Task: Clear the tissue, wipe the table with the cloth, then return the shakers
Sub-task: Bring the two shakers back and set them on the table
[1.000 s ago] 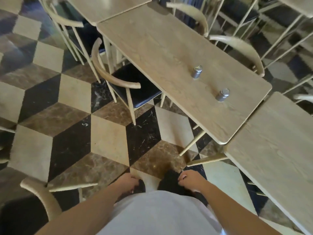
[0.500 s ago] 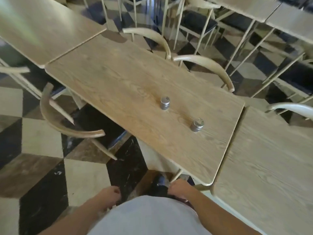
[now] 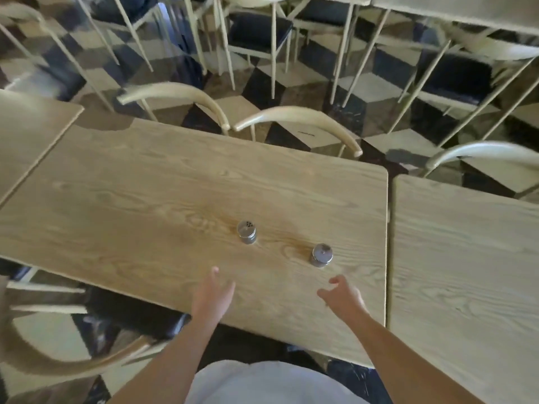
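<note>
Metal shakers (image 3: 247,232) (image 3: 322,255) stand upright on tabletop (image 3: 145,199); left hand (image 3: 214,295) and right hand (image 3: 342,295) approach open, empty; a hasty grip risks toppling either.

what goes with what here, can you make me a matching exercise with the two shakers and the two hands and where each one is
Things:
1. left shaker
2. right shaker
3. left hand
4. right hand

Places:
A. over the table, just short of the shaker near the table's right edge
B. standing nearer the table's right edge
C. standing near the middle of the table
D. over the table's near edge, fingers straight, below the middle shaker

Pairs: 1-C, 2-B, 3-D, 4-A
</note>
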Demonstrator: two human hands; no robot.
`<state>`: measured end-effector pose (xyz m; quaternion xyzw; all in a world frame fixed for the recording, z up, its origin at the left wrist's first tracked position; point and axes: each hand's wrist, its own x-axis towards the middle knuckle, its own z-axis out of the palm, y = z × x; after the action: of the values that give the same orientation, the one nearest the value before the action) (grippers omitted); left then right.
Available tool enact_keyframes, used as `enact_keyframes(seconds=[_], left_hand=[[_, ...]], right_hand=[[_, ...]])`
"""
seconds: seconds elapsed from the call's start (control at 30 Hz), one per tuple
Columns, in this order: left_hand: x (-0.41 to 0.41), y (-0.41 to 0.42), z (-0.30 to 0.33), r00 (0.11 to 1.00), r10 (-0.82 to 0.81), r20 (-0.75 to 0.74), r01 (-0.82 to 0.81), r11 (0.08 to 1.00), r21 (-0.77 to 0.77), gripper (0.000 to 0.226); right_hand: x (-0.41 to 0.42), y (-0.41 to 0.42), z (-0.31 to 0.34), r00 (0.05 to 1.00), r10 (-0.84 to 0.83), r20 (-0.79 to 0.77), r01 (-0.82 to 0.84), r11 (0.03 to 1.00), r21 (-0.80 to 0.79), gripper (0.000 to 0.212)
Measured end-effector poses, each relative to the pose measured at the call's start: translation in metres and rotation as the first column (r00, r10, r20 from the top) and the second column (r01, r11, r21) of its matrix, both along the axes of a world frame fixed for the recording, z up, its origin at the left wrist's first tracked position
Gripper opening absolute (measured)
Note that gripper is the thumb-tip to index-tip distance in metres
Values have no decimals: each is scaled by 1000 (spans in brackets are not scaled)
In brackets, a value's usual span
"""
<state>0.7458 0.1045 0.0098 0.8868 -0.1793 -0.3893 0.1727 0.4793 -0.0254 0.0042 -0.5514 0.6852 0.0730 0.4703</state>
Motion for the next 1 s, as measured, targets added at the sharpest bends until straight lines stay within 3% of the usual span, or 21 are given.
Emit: enact_keyframes(seconds=[0.17,0.3,0.4,0.5,0.57,0.73,1.0], left_hand=[[27,-59,-3,996,-85,15,86,994,-63,73],[35,-97,-3,976,-199,92,206,975,-83,86],[39,-115,-8,956,-283,82,291,950,-110,81],[48,-123,-32,940,-337,60,342,919,-194,44],[50,-126,-35,917,-395,53,396,891,-222,26],[56,-133,-35,847,-526,82,528,808,-262,22],[37,-142,-29,836,-509,205,522,853,-10,47]], right_hand=[[30,-18,5,990,-132,-42,129,990,-63,87],[49,-31,11,976,-183,-119,168,978,-124,92],[59,-42,15,968,-181,-174,156,976,-149,83],[63,-50,12,972,-146,-182,122,983,-136,54],[62,-52,10,974,-128,-189,106,987,-122,47],[51,-32,6,954,-255,-158,241,965,-103,39],[-19,66,4,777,-628,-25,624,776,-96,31]])
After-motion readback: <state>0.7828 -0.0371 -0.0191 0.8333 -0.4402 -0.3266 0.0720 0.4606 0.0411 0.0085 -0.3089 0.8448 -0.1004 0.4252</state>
